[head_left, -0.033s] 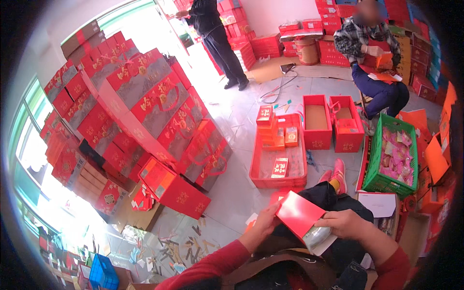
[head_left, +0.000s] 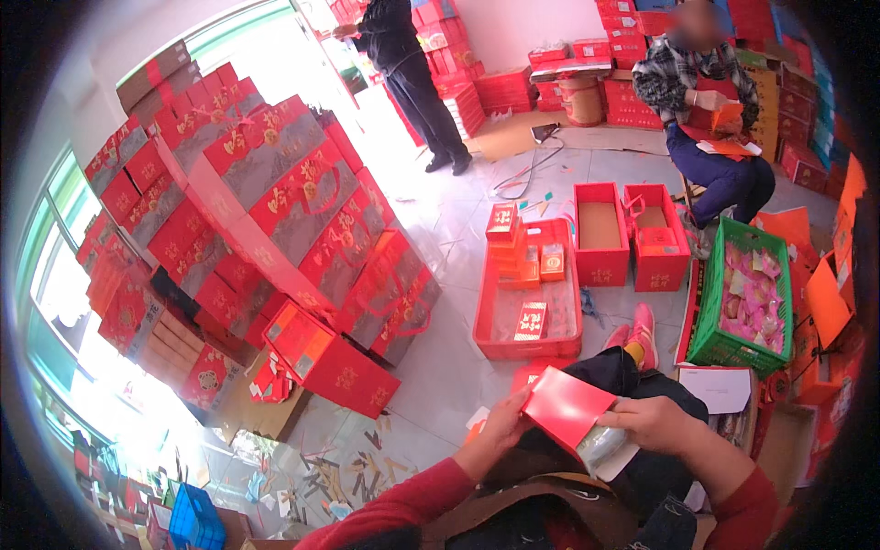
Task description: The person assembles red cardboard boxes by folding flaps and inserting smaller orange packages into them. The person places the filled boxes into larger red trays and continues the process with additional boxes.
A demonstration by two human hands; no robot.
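Box-filling, seemingly | left hand [head_left: 500, 426] grips glossy red rectangular cardboard box [head_left: 570, 401], near, right of centre | right hand [head_left: 664, 423] at protruding translucent plastic packet [head_left: 600, 445], fingers' hold unclear | next likely calls for inward push

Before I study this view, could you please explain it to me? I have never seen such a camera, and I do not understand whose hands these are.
There is no machine here. A person wears the camera on the head; it looks down, and its fisheye lens bends straight edges. The bare left hand and right hand are that person's own. They hold a red box, with a shiny packet showing at its near end.

On the floor ahead are a red tray with small boxes, two open boxes, and a green crate of pink packets. Two other people are further back.
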